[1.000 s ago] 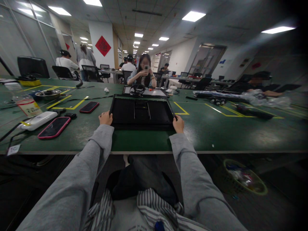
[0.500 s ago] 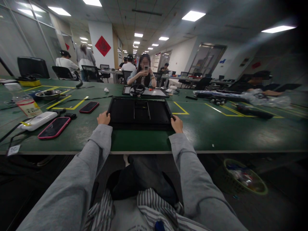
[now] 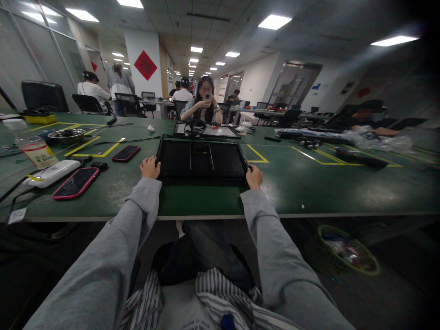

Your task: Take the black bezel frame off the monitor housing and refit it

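Note:
A black rectangular tray-like panel lies in front of me near the table's front edge. It has a raised rim, and two thin metal strips frame a recess in its middle. My left hand is closed at its left edge, fingers curled against the rim. At the opposite end my right hand grips the near right corner, thumb along the top of the rim. Whatever is beneath the panel is hidden.
On the left are two phones, a white power bank, a bottle and a metal bowl. Opposite, a person sits behind a framed panel. Right: plastic wrap, dark tool; below, a basket.
The panel's left side has shifted slightly away and to the right. My left hand's fingers have moved a little on the edge; my right hand keeps its grip.

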Available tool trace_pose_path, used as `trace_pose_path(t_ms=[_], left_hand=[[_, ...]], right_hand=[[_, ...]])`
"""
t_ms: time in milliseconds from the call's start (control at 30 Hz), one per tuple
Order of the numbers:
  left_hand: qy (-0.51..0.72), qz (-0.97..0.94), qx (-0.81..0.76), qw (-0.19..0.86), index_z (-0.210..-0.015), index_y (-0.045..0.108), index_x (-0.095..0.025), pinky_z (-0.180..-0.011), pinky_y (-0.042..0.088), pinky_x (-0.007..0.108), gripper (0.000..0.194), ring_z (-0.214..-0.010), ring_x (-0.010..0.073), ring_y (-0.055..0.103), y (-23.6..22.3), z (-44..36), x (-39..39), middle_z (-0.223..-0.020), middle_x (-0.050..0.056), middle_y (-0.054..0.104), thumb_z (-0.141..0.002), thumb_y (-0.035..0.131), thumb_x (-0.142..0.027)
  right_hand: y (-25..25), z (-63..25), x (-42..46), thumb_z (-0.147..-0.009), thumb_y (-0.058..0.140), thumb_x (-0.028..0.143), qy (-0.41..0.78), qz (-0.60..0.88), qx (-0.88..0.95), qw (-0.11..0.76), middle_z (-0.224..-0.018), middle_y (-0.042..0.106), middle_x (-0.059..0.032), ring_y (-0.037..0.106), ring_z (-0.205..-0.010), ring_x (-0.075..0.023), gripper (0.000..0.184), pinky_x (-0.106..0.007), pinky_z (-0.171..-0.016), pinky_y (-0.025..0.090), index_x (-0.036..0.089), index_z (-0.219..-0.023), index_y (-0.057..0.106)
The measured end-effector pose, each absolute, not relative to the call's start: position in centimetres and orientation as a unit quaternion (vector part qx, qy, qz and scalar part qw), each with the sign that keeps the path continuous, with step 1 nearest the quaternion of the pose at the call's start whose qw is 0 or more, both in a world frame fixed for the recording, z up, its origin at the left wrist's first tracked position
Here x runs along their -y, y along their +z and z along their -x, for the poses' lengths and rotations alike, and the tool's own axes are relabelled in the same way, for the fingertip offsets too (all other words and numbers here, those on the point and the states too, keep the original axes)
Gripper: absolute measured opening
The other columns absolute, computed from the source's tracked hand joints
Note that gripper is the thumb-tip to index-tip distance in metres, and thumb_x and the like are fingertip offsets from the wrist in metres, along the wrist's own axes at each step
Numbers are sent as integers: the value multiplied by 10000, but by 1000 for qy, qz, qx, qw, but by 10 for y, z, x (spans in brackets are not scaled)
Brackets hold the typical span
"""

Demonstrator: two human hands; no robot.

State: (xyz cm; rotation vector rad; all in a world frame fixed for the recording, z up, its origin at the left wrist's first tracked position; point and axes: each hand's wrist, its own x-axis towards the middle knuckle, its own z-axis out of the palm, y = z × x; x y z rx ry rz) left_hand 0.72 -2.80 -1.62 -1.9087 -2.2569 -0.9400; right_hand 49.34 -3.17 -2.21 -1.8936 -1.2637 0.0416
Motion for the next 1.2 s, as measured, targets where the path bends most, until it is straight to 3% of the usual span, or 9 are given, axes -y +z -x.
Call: trace_pose_path(t_ms=[233,467,767,1200], left_hand=[[-349,575,736,78,-1407,627,-200,-1181,292,590,445,-1483,324,370,-11,-7,35,-1588,127,518,-1011,446,-296],[-331,576,746,47,-1290,694,-197,-1182,244,664,394,-1543,352,271,-11,-8,37,-1602,135,494,-982,463,-278],[-381,588,703,117,-1327,668,-216,-1217,125,665,415,-1586,329,205,-2,-18,75,-1597,120,507,-984,446,-287],[-322,598,729,87,-1250,711,-200,-1201,194,690,378,-1577,339,229,-13,-14,81,-1607,141,490,-976,459,-270]], right_hand=[[-22,-490,29,-986,495,249,-8,734,537,415,-1290,744,-169,676,-1224,-315,472,-438,-1063,484,175,-1420,664],[-23,-490,29,-956,488,230,7,732,551,400,-1300,735,-188,676,-1208,-317,488,-435,-1058,484,122,-1391,681],[-23,-498,52,-931,453,256,-66,700,520,485,-1341,713,-193,654,-1205,-324,530,-470,-1083,461,103,-1389,673],[-30,-497,60,-911,463,221,-26,725,526,444,-1320,707,-202,617,-1228,-318,510,-468,-1077,453,97,-1352,687]])
